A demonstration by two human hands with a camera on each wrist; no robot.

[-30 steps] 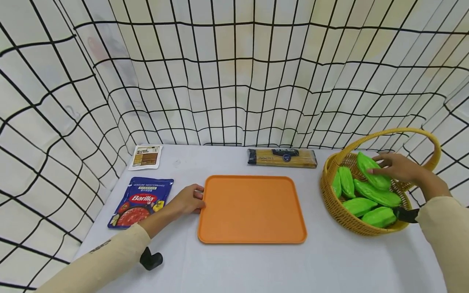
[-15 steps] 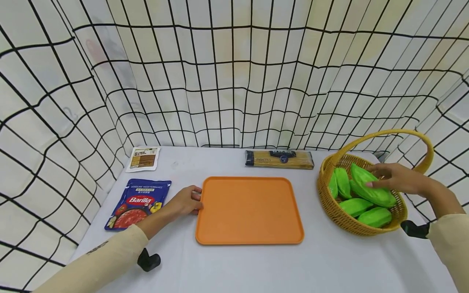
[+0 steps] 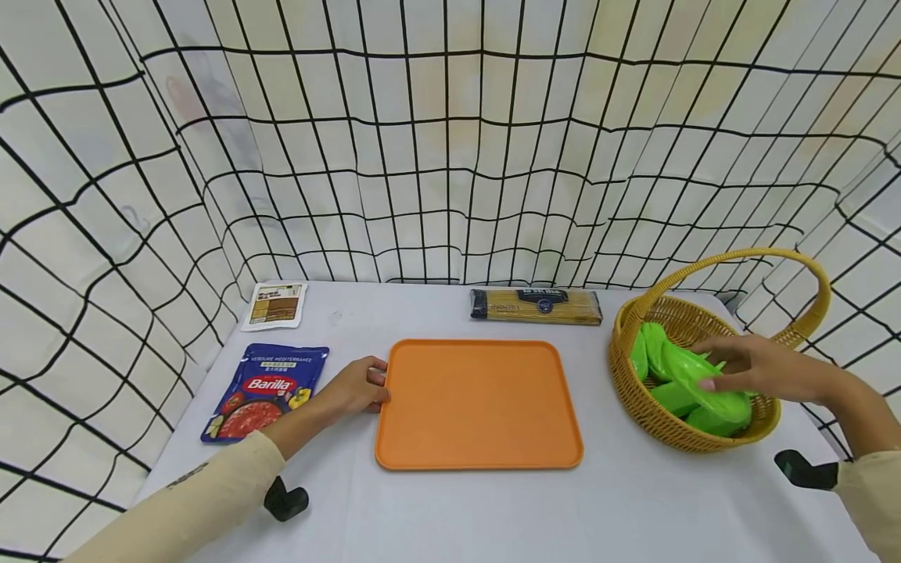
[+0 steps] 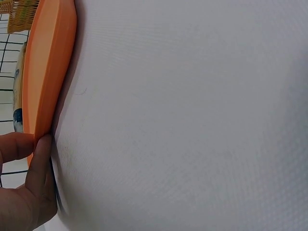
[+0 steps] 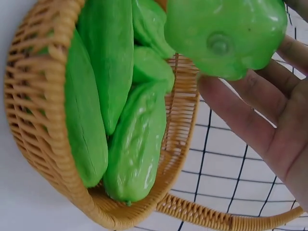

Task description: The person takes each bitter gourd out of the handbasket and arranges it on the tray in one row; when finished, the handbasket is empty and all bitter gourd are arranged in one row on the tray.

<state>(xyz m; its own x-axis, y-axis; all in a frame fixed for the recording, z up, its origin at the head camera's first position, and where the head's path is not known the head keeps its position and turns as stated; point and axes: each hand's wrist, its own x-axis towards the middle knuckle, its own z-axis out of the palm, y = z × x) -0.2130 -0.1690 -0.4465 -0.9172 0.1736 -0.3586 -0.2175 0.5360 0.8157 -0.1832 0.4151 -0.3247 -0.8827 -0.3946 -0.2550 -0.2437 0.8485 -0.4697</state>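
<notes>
My left hand [image 3: 355, 387] pinches the left rim of an orange tray [image 3: 479, 407]; in the left wrist view, thumb and fingertips [image 4: 44, 149] meet at the tray's edge. On the right, my right hand [image 3: 767, 367] reaches into a wicker basket [image 3: 637, 418]. It grips a long ridged green vegetable, like a bitter melon [image 3: 686, 372], between thumb and fingers. The right wrist view has this melon [image 5: 224, 24] end-on, its stem nub facing the camera. Several more green melons [image 5: 134, 149] lie in the basket, partly hidden by the hand in the head view.
A spaghetti pack [image 3: 538, 306] lies behind the tray. To the left are a blue Barilla sauce pouch [image 3: 267, 391] and a small white-and-brown packet [image 3: 276, 305]. Black netting [image 3: 450, 148] hangs over the walls, and the basket's handle [image 3: 746, 254] arches above its opening.
My right hand has moved down and nearer within the basket, the gripped melon with it. The left hand keeps its place on the tray. The head view has shifted slightly.
</notes>
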